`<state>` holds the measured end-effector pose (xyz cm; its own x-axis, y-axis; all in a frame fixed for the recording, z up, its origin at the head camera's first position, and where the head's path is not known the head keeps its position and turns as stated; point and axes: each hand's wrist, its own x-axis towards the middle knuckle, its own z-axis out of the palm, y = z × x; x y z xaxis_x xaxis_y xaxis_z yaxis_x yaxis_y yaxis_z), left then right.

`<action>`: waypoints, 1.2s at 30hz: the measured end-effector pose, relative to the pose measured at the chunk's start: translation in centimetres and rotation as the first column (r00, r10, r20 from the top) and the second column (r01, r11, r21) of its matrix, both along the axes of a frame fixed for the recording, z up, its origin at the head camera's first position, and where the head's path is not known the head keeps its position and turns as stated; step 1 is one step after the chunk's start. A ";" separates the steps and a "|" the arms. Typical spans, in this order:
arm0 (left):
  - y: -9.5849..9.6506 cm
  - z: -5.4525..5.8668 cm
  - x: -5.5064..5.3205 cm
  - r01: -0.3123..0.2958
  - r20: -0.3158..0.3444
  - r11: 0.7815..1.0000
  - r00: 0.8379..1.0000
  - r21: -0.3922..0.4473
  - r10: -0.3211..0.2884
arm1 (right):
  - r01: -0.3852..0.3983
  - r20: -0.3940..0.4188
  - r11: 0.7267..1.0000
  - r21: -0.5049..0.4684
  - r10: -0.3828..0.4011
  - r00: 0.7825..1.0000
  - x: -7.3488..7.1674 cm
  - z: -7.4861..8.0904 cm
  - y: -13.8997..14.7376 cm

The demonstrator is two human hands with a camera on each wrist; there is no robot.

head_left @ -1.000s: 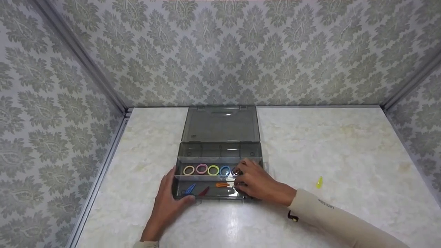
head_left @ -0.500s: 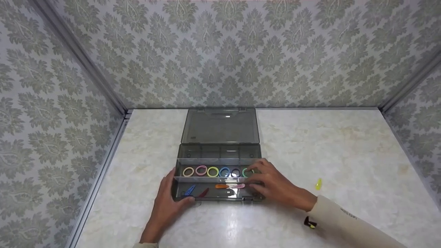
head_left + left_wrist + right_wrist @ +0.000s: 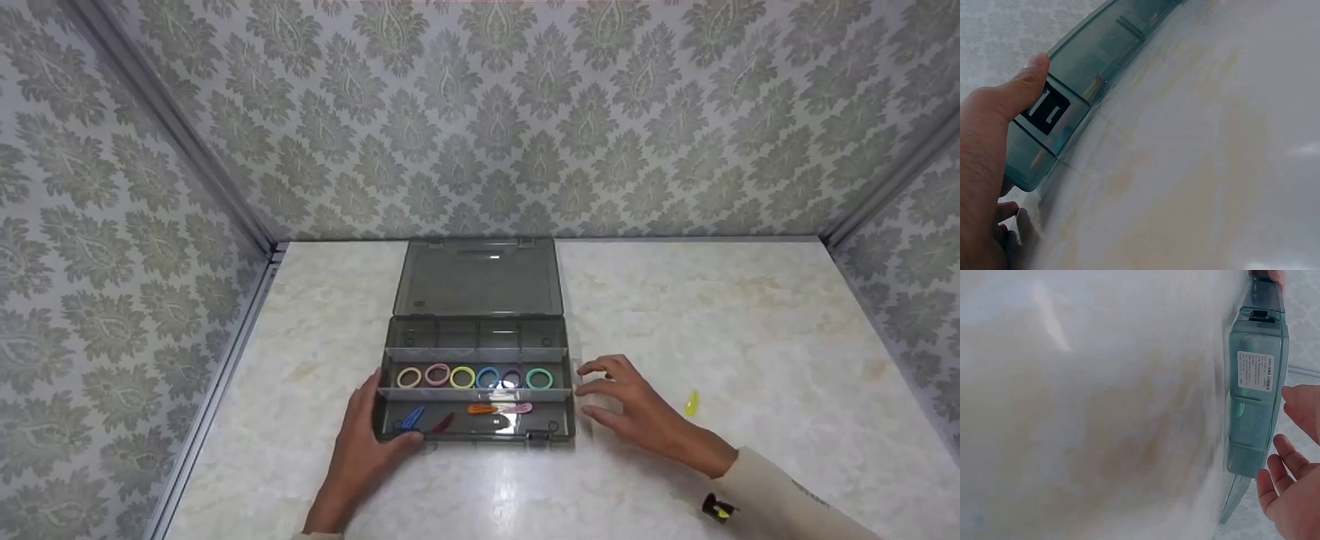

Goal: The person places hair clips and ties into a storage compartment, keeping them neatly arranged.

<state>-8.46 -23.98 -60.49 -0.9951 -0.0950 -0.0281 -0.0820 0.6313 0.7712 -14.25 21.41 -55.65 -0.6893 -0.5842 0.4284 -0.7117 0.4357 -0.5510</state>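
Observation:
My left hand [image 3: 364, 442] grips the front left corner of a grey see-through organizer box [image 3: 480, 444], its thumb on the front wall. To the right of the box, my right hand [image 3: 637, 409] is held apart from it with fingers spread and slightly bent, holding nothing. In the box's middle row lie several ring-shaped hair ties, among them a beige one [image 3: 409, 386], a blue one [image 3: 480, 383] and a green one [image 3: 528, 379]. The front row has a blue hair clip [image 3: 412, 418], a dark red clip [image 3: 444, 422], an orange clip [image 3: 478, 409] and a pink clip [image 3: 519, 408].
A yellow hair clip [image 3: 691, 403] lies on the marbled table [image 3: 750, 322] to the right. The box's lid [image 3: 478, 279] is folded back towards the patterned wall [image 3: 495, 127]. A small dark item [image 3: 718, 509] sits at the right sleeve.
My right hand has drawn out of the box to the right, uncovering the green hair tie and the pink clip. The left hand stays at its corner.

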 end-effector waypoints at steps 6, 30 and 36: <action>0.0 -0.2 0.2 -0.007 0.005 1.000 1.000 -0.005 0.007 | 0.034 -0.005 0.998 -0.048 -0.034 0.999 0.6 -0.5 1.5; 0.0 0.0 0.2 -0.011 -0.006 1.000 1.000 0.028 0.012 | 0.404 0.142 0.912 -0.072 -0.392 0.909 2.6 -1.7 8.6; 0.1 0.0 0.2 -0.019 0.002 1.000 1.000 0.022 0.019 | 0.453 0.135 0.889 -0.066 -0.442 0.887 3.1 -2.0 9.9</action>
